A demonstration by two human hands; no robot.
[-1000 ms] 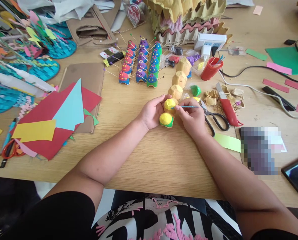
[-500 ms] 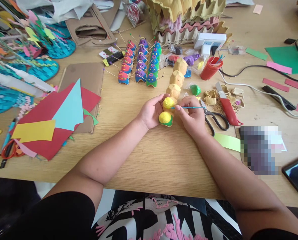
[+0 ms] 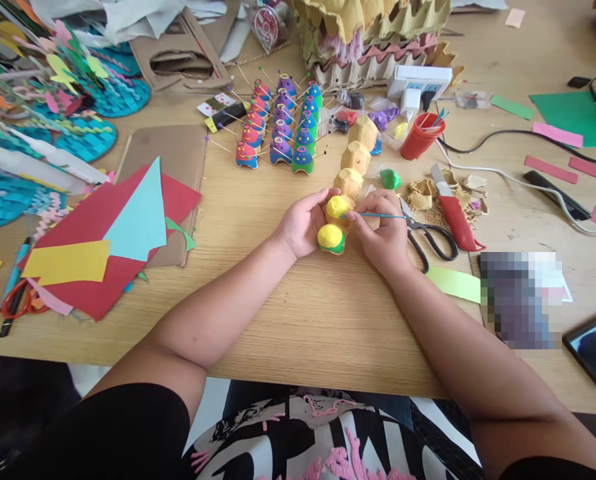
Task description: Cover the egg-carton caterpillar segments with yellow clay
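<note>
A strip of egg-carton cups (image 3: 355,159) runs away from me across the table, its two nearest bumps covered in yellow, the nearest one green along its lower edge. My left hand (image 3: 305,223) is closed around the strip's left side near the second bump. On the other side, my right hand (image 3: 385,230) pinches a thin blue stick (image 3: 378,215), its tip at the second yellow bump. Right behind that hand lie black-handled scissors (image 3: 431,237), and a lump of green clay (image 3: 391,179) sits just beyond the fingers.
Three rows of painted carton caterpillars (image 3: 282,123) with pins stand at the back. A red cup (image 3: 422,137) of sticks and a red-handled knife (image 3: 455,210) are to the right. Coloured paper sheets (image 3: 98,247) lie left. Egg trays (image 3: 378,40) are stacked behind; a white cable (image 3: 508,177) crosses the right side.
The blue stick and my right hand have shifted very slightly, with the tip still at the second bump. My left hand keeps its hold on the strip.
</note>
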